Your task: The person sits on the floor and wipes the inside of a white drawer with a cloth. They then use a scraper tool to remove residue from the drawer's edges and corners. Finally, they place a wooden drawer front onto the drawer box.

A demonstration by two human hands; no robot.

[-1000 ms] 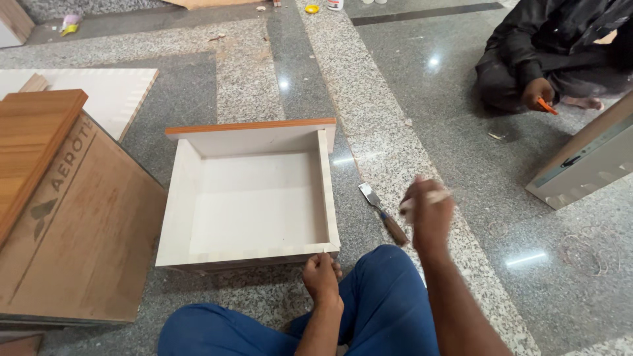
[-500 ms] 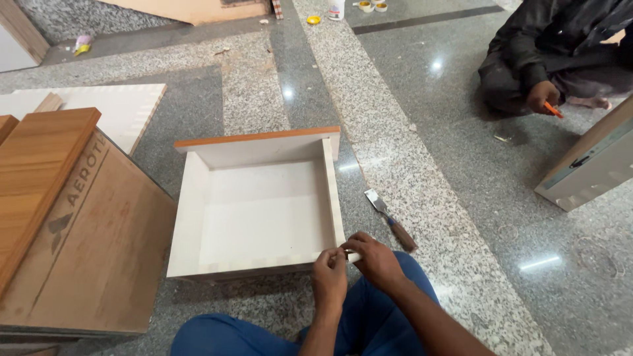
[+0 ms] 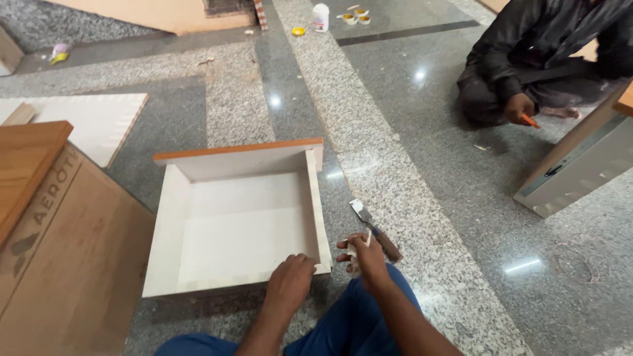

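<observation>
A white drawer box (image 3: 198, 198) with an orange-edged front lies open-side up on the granite floor in front of my knees. My left hand (image 3: 290, 282) rests with bent fingers on the box's near right corner. My right hand (image 3: 362, 256) is just right of that corner and pinches a small pale strip between thumb and fingers. A chisel with a dark wooden handle (image 3: 376, 231) lies on the floor right beside my right hand.
Brown plywood sheets (image 3: 66, 264) and a wood-grain board (image 3: 26, 165) lie at my left. A white panel (image 3: 86, 122) lies further back. Another person in dark clothes (image 3: 547, 53) sits at the far right by a cabinet piece (image 3: 580, 165). Small tape rolls and a bottle (image 3: 321, 16) stand far off.
My right hand came down from beside the chisel to the drawer's near corner, then moved slightly right with the pale strip. My left hand stays at the corner.
</observation>
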